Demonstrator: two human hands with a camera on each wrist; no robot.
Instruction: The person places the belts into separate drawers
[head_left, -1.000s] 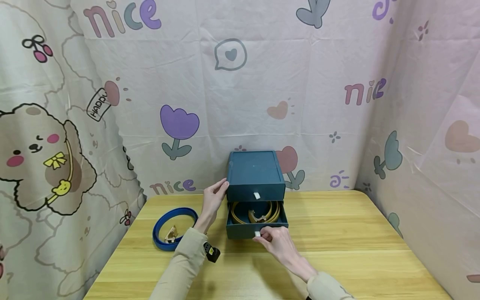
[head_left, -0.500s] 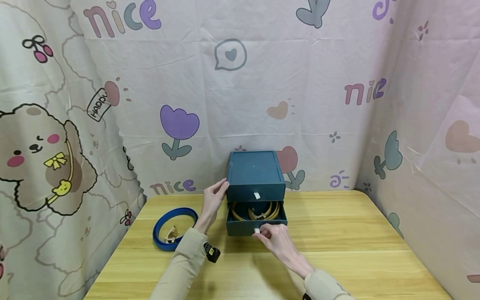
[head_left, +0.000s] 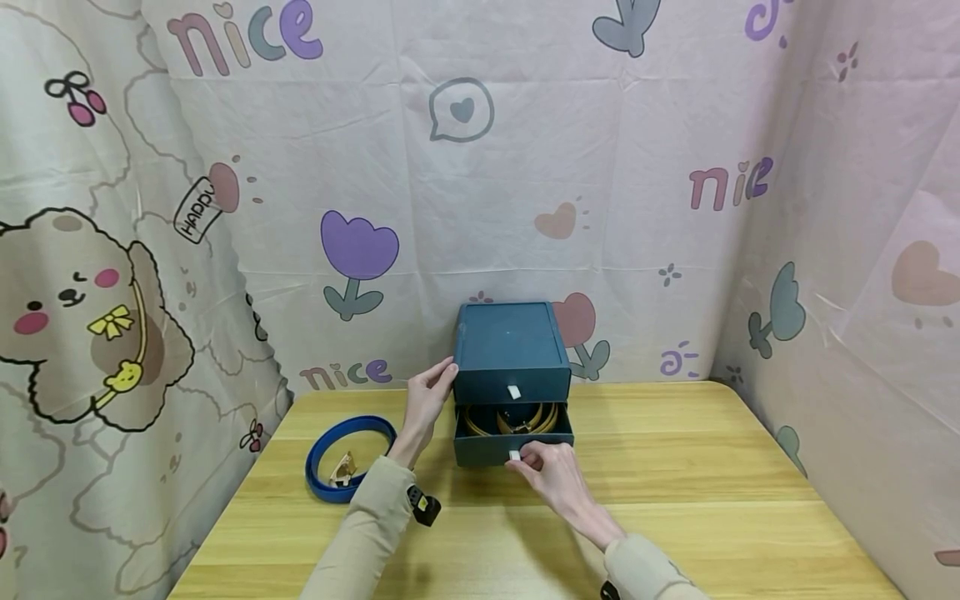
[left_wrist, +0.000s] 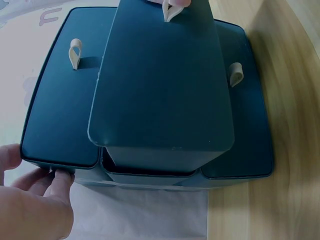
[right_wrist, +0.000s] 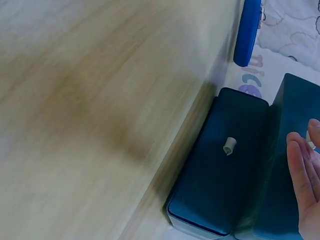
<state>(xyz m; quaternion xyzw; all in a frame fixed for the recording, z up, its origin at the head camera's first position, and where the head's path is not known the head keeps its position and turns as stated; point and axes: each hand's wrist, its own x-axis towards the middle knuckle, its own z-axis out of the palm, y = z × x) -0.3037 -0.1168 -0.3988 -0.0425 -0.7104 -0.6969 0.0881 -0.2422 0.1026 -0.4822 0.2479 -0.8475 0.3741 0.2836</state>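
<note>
A dark teal drawer box stands at the back of the table. Its middle drawer is pulled partway out, with coiled yellow belts and a metal buckle inside. My right hand pinches the white pull tab on that drawer's front. My left hand rests its fingers against the box's left side, near the upper front corner. In the left wrist view, the upper drawer and lower drawer sit flush on either side of the pulled-out one.
A coiled blue belt with a gold buckle lies on the wooden table, left of my left forearm. Printed curtains hang behind the table and along both sides.
The middle drawer has slid a little farther into the box, and my right hand has moved with it, still pinching the tab. The left hand stays put.
</note>
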